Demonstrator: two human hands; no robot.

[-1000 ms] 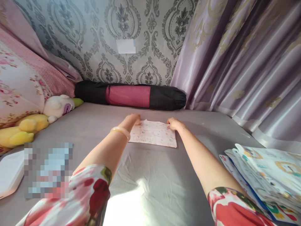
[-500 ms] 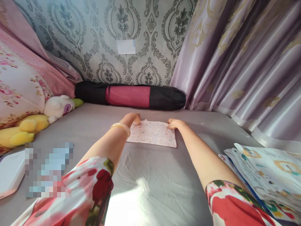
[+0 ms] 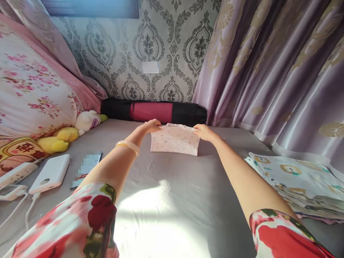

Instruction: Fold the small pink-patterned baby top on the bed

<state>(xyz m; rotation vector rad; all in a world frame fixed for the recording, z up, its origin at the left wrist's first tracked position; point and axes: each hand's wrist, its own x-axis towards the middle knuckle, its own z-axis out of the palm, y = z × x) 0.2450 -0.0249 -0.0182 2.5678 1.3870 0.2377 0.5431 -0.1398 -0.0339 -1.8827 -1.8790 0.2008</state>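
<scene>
A small pale pink garment (image 3: 174,140) with a tiny scattered print is held up by its far edge, its near edge hanging to the grey bed sheet. My left hand (image 3: 152,126), with a pale bangle on that arm, pinches the far left corner. At the far right corner, my right hand (image 3: 203,132) grips the fabric between thumb and fingers. A band or neckline seems to show along the top edge between the hands. Both arms are stretched forward over the grey sheet (image 3: 161,172).
Behind lies a black and magenta rolled bag (image 3: 152,111) against the wall. At right is a stack of folded printed cloths (image 3: 298,175). On the left are plush toys (image 3: 64,138), a white power bank (image 3: 50,172) with cables, a power strip (image 3: 17,174) and a phone (image 3: 86,168).
The garment's far edge, lying flat before, is now lifted and drawn taut between both hands. The view has tilted up and back, bringing the power bank and cables into sight.
</scene>
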